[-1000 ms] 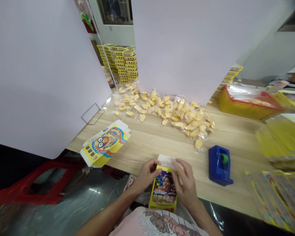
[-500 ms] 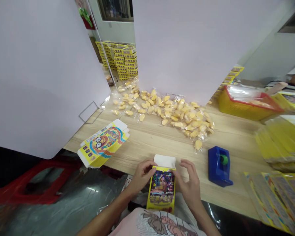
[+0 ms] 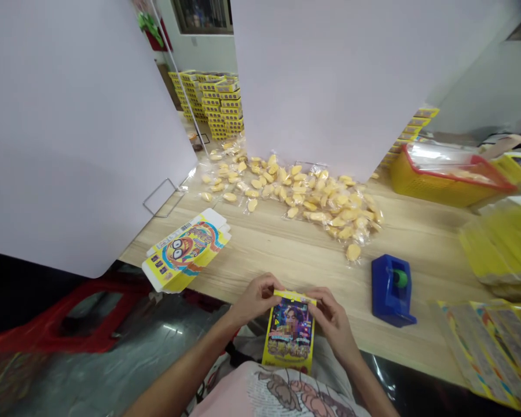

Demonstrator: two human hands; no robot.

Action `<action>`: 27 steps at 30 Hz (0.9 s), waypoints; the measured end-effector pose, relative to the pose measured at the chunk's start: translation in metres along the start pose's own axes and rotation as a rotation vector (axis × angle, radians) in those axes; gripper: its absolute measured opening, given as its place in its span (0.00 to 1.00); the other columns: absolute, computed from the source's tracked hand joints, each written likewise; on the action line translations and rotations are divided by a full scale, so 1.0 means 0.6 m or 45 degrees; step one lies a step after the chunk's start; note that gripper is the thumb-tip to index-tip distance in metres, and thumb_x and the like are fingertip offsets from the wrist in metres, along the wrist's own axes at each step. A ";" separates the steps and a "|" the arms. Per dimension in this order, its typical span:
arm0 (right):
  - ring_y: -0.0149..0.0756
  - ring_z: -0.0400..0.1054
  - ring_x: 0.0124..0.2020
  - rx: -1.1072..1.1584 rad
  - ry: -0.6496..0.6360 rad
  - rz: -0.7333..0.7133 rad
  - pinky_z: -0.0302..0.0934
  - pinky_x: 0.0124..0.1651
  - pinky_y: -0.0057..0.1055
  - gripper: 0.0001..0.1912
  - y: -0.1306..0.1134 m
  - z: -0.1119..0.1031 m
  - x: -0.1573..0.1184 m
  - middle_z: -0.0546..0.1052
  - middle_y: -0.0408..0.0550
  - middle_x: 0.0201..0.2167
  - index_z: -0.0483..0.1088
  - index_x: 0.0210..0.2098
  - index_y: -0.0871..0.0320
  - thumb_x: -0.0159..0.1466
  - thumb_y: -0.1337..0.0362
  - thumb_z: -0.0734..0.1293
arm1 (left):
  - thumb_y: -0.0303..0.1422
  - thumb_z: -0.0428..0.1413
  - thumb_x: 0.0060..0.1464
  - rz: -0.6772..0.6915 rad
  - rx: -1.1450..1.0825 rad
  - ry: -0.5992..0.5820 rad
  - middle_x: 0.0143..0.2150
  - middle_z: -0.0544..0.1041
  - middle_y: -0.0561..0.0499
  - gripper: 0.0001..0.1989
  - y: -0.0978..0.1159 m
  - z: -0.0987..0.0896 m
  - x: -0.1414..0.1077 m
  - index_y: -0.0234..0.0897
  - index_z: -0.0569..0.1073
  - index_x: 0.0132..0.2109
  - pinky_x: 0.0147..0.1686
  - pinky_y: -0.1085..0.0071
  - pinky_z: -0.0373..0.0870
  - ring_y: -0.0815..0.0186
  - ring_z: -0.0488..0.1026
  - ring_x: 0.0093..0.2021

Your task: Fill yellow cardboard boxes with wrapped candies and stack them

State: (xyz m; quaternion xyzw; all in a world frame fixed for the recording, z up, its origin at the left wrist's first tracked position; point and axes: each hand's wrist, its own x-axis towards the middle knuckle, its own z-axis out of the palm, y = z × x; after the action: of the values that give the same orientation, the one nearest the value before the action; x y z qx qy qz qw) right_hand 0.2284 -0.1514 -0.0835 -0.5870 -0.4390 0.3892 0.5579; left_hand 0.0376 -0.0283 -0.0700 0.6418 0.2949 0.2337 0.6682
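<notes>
A yellow printed cardboard box (image 3: pixel 290 333) rests upright against my lap at the table's front edge, its picture side facing up toward me. My left hand (image 3: pixel 260 296) pinches its upper left corner between thumb and fingers. At the upper right corner, my right hand (image 3: pixel 331 315) grips the box with thumb in front and fingers behind the top edge. The white top flap is no longer visible from here. To the left lies a second yellow box (image 3: pixel 186 252) with open end flaps. Beyond my hands spreads a pile of small clear-wrapped yellow pieces (image 3: pixel 304 194).
A blue tape dispenser (image 3: pixel 393 289) with green tape stands right of my hands. Flattened yellow boxes (image 3: pixel 499 249) are stacked farther right, near a yellow basket with a red rim (image 3: pixel 449 182). White panels (image 3: pixel 330 87) rise behind; a red stool (image 3: pixel 91 318) is at lower left.
The box's white top flap stood up before and is now out of sight, folded down. My right hand has closed from spread fingers onto the box's top right corner.
</notes>
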 end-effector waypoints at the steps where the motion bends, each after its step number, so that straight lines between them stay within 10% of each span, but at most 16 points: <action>1: 0.41 0.68 0.44 -0.022 -0.025 0.005 0.63 0.46 0.35 0.12 -0.002 -0.004 0.000 0.73 0.52 0.41 0.75 0.37 0.57 0.63 0.55 0.64 | 0.38 0.60 0.51 0.023 0.051 0.014 0.36 0.71 0.48 0.10 0.004 0.002 -0.001 0.33 0.77 0.34 0.34 0.74 0.64 0.66 0.70 0.36; 13: 0.32 0.63 0.25 -0.255 -0.049 0.093 0.56 0.28 0.27 0.13 -0.041 -0.018 0.032 0.72 0.45 0.22 0.71 0.26 0.60 0.60 0.56 0.67 | 0.36 0.62 0.47 -0.136 -0.037 -0.116 0.23 0.70 0.52 0.11 0.033 -0.007 0.032 0.29 0.75 0.31 0.26 0.76 0.57 0.71 0.64 0.25; 27: 0.40 0.67 0.48 -0.262 0.118 -0.186 0.63 0.49 0.36 0.11 -0.026 -0.015 -0.032 0.72 0.53 0.46 0.72 0.44 0.55 0.62 0.62 0.66 | 0.37 0.59 0.53 -0.022 -0.050 -0.004 0.36 0.72 0.50 0.10 0.008 0.030 -0.005 0.35 0.71 0.36 0.35 0.73 0.65 0.65 0.69 0.37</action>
State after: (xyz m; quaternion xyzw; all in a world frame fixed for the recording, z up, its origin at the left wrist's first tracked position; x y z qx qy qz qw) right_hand 0.2293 -0.1728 -0.0681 -0.6250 -0.4920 0.2727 0.5413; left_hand 0.0479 -0.0429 -0.0650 0.6264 0.2947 0.2326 0.6831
